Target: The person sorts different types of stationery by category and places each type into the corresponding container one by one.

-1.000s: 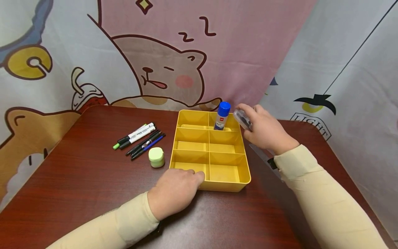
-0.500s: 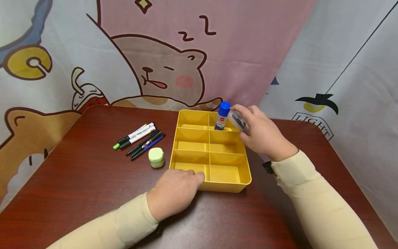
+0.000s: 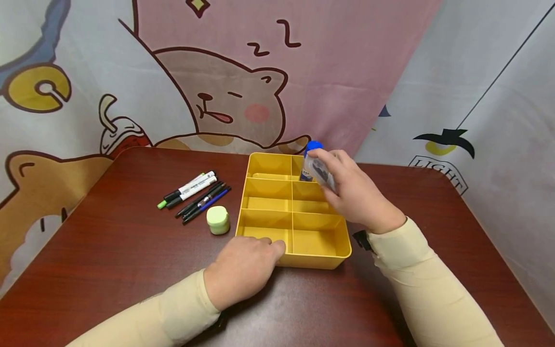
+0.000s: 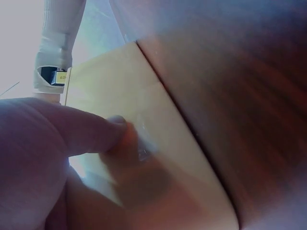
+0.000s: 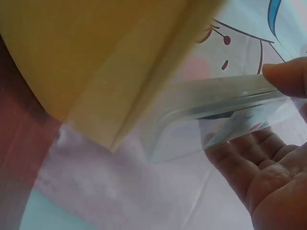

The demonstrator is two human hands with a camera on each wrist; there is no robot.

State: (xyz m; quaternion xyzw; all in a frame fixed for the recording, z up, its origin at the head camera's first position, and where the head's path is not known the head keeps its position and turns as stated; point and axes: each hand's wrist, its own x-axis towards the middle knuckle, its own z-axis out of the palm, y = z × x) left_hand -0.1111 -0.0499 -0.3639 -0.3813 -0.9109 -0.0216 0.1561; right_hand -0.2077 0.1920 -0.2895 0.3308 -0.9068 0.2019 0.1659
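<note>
My left hand [image 3: 243,270] grips the near wall of a yellow divided organizer tray [image 3: 318,261]. In the left wrist view its thumb [image 4: 96,129] lies against the tray's outer wall, while the fingers are mostly hidden. My right hand [image 3: 362,195] holds a small clear plastic case [image 3: 322,172] above the tray's right column. Something dark is inside the case; in the right wrist view the case [image 5: 192,112] sits between thumb and fingers. Behind it, a glue stick with a blue cap [image 3: 313,145] stands upright in the back right compartment, partly covered.
Left of the tray, a pale green lidded tub [image 3: 218,220] stands on the dark red table [image 3: 108,270]. Several pens [image 3: 204,202] and white markers [image 3: 192,187] lie beyond it. A cartoon-printed curtain [image 3: 329,62] hangs behind the table.
My right hand has carried the clear case leftward, from beside the tray's right edge to over its right column, now partly covering the glue stick. The left hand stays on the tray.
</note>
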